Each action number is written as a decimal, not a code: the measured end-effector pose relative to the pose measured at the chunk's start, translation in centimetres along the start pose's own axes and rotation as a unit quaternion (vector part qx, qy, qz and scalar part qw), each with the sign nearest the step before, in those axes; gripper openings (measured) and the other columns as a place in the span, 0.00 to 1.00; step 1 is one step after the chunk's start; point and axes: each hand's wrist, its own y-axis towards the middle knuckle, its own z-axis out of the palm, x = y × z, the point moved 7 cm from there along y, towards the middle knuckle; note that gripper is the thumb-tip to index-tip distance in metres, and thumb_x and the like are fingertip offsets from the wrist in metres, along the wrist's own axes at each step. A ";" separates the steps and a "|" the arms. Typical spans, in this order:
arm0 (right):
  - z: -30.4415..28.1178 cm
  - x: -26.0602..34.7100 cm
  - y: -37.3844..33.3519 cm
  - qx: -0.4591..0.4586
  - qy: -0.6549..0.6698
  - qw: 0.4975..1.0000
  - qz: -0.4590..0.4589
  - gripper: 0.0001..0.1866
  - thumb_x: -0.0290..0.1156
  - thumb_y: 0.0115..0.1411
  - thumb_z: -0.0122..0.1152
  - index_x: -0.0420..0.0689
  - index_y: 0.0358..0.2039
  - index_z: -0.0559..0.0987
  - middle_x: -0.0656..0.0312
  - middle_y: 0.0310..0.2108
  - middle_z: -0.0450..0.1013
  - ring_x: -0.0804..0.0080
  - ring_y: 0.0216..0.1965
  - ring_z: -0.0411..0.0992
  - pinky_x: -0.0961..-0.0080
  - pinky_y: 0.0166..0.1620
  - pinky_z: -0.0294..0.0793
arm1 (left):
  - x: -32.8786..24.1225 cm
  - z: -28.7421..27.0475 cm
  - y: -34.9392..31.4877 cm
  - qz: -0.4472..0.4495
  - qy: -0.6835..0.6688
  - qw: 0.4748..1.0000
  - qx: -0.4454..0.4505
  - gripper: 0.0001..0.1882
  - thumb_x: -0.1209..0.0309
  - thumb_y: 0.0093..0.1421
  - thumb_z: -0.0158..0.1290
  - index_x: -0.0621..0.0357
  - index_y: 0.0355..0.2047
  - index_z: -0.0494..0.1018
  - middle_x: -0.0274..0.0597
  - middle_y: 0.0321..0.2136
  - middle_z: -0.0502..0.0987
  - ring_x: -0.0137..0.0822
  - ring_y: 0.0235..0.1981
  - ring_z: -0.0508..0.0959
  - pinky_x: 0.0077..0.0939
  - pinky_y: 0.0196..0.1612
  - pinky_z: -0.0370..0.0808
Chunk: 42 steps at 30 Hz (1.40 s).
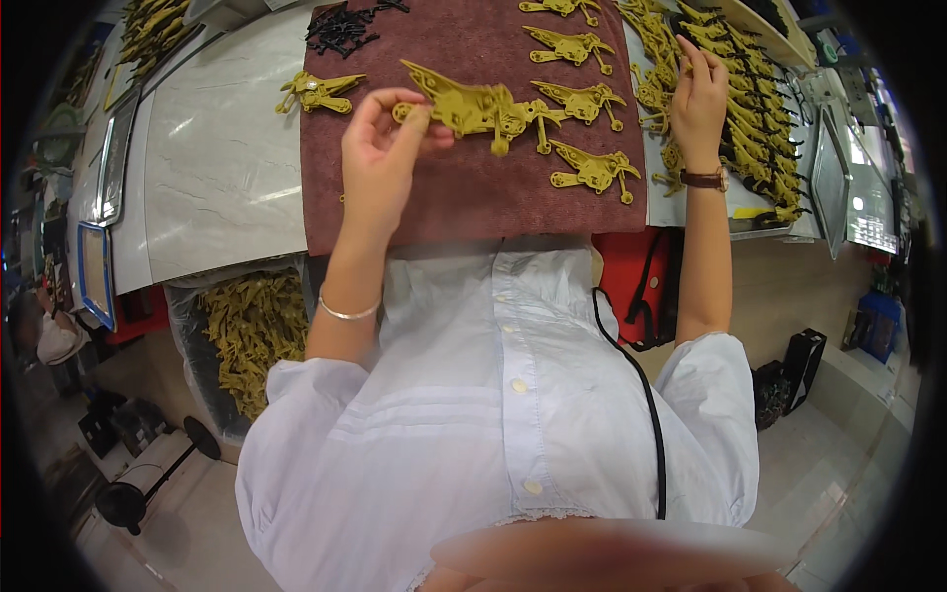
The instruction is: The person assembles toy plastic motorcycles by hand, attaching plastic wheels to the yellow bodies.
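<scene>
Raised over the maroon cloth (395, 212), my left hand (387, 143) pinches an olive-yellow moulded part (456, 104) between thumb and fingers. It has a pointed wedge at one end and small arms and round holes. More yellow shapes overlap its right end, so I cannot tell where it stops. Along the cloth's right side lies a column of similar parts, among them a near one (595, 170). My right hand (698, 94) reaches over loose yellow parts (651, 74) at the right, fingers extended and slightly bent. Nothing shows in it, though its fingertips are close to the parts.
Small black pieces (340, 30) are heaped at the cloth's far left, near a single yellow part (321, 92). Rows of yellow parts with black pieces (764, 128) fill the far right. Below the table's left side, a lined bin (187, 340) holds many yellow parts.
</scene>
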 end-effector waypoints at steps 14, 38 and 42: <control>-6.6 12.8 2.6 0.134 0.196 0.957 -0.164 0.22 0.20 0.55 0.50 0.43 0.51 0.76 0.51 0.54 0.70 0.58 0.56 0.69 0.67 0.57 0.66 | 5.8 -0.5 13.4 -0.048 0.150 0.987 0.019 0.11 0.77 0.53 0.59 0.64 0.36 0.72 0.45 0.32 0.76 0.36 0.30 0.78 0.30 0.33 0.77; -16.6 21.7 -3.1 -0.060 0.494 0.826 -0.265 0.13 0.20 0.51 0.53 0.51 0.36 0.75 0.53 0.37 0.75 0.67 0.31 0.72 0.71 0.30 0.63 | 1.7 6.5 2.6 0.211 0.625 0.693 0.291 0.25 0.65 0.51 0.62 0.61 0.48 0.73 0.47 0.44 0.76 0.47 0.46 0.75 0.37 0.49 0.72; -8.7 16.9 -3.2 0.118 0.366 0.921 -0.060 0.19 0.10 0.46 0.53 0.42 0.38 0.82 0.53 0.41 0.74 0.70 0.35 0.73 0.80 0.35 0.72 | 0.7 4.9 1.5 0.173 0.557 0.764 0.277 0.21 0.67 0.54 0.60 0.62 0.47 0.74 0.44 0.39 0.77 0.42 0.42 0.78 0.32 0.44 0.74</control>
